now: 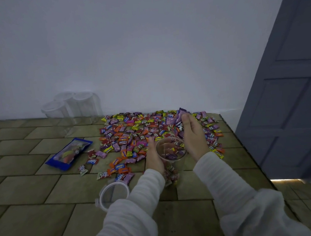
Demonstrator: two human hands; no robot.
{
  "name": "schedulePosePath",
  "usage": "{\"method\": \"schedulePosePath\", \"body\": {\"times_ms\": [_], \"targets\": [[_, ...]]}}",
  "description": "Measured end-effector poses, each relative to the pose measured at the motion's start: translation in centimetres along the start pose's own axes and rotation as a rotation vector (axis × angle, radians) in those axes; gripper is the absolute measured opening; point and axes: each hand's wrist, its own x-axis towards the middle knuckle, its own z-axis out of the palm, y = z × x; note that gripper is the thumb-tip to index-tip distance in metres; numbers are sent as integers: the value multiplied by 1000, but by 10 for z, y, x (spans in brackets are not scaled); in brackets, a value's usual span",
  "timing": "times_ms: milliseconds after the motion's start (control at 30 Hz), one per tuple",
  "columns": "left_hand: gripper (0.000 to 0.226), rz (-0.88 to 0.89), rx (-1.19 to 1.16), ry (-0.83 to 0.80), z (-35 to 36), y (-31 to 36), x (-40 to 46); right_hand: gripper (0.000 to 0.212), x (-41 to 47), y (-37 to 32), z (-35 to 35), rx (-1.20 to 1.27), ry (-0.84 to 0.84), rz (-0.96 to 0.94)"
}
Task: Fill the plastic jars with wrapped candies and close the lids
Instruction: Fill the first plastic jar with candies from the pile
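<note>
We steady the clear plastic jar (171,151) near the worktop's (28,187) front with our left hand (154,154), its grip curled round the thin, light, slippery wall. Our right hand (192,134) pinches crinkly purple wrapped candies (180,114) above the glossy pile (134,135), beside the jar's mouth; its round lid (113,194) lies nearby.

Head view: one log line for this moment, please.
left hand holds open jar | right hand pinches purple candies above jar | lid off
</note>
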Motion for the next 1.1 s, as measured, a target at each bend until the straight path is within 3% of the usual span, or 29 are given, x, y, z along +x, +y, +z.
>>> {"method": "schedulePosePath", "body": {"times_ms": [233, 433, 667, 800, 933, 1100], "targets": [[66, -17, -3, 90, 3, 2, -5, 11, 2, 23, -12, -329, -245, -297], [82, -64, 39, 65, -1, -1, -7, 8, 2, 29, -17, -392, -323, -297], [80, -65, 32, 74, -1, -1, -5, 12, 1, 22, -15, -298, -308, -335], [95, -88, 12, 62, -2, -2, -4, 15, 3, 14, -16, -338, -374, -332], [81, -58, 38, 53, -2, -4, -3, 23, 11, 13, -22, -530, -499, -321], [69, -45, 31, 59, -3, -3, 1, 26, 10, 13, -25, -477, -495, -304]]}}
